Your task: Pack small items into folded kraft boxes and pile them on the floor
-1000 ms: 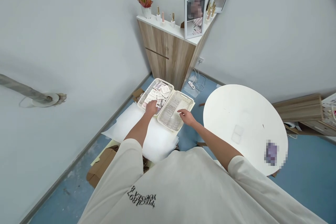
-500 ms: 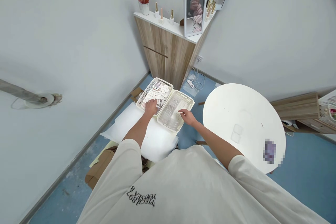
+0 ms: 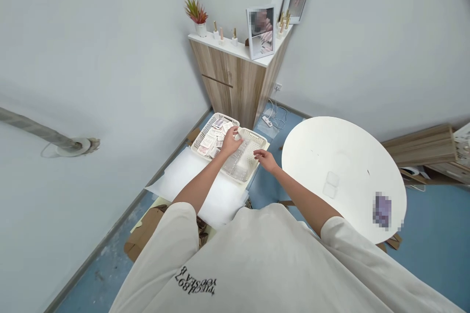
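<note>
Two white perforated plastic baskets stand side by side. The left basket (image 3: pixel 196 144) holds a heap of small flat printed packets (image 3: pixel 211 138). In the right basket (image 3: pixel 262 143), rows of clear plastic cases (image 3: pixel 235 164) fill the left part. My left hand (image 3: pixel 231 143) is raised over the line where the baskets meet, its fingers pinching a small pale, see-through flat piece (image 3: pixel 241 133) that is too small to make out fully. Over the right rim of the right basket hovers my right hand (image 3: pixel 266 160), fingers loosely bent and apart, with nothing visible in them.
White sheets (image 3: pixel 187 176) lie under and before the baskets. A round white table (image 3: pixel 345 146) at right bears two clear square cases (image 3: pixel 331 184) and a blurred purple item (image 3: pixel 382 210). Behind stands a wooden cabinet (image 3: pixel 235 80) with bottles, frames and a plant. A pipe (image 3: pixel 36 129) juts from the left wall.
My left hand has lifted out of the left basket and moved right, now with a small pale piece in its fingers. My right hand has shifted slightly right, its fingers less closed.
</note>
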### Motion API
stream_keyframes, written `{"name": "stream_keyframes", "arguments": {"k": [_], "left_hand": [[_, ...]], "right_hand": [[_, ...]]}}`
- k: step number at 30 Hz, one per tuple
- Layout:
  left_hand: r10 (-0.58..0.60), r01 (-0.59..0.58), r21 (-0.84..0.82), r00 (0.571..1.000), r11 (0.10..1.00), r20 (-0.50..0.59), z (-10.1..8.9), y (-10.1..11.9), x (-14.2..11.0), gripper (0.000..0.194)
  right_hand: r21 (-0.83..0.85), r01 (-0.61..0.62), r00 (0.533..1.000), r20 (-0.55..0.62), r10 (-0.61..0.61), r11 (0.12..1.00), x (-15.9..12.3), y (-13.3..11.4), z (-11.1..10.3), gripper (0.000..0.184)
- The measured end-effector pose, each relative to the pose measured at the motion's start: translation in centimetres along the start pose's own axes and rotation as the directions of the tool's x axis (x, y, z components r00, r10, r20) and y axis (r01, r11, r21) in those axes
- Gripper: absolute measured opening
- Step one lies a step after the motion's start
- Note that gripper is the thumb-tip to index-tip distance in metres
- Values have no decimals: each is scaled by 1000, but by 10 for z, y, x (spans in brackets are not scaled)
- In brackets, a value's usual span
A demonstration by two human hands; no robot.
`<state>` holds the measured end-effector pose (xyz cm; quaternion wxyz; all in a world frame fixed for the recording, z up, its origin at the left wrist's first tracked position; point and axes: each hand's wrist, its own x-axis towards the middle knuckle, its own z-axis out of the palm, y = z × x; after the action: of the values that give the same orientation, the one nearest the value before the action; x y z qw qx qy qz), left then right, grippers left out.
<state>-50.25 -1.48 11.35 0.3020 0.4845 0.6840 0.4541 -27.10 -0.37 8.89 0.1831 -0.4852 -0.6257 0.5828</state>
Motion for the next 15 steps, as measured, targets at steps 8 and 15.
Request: {"name": "stream_keyframes", "arguments": {"k": [8, 15], "left_hand": [[96, -32, -226, 956, 974, 277, 133, 57, -44, 69], [90, -48, -102, 881, 994, 464, 238, 77, -82, 71]], "right_hand": [[503, -117, 948, -200, 247, 856, -42, 17, -81, 23], [559, -107, 862, -359, 357, 822, -107, 69, -174, 27]]}}
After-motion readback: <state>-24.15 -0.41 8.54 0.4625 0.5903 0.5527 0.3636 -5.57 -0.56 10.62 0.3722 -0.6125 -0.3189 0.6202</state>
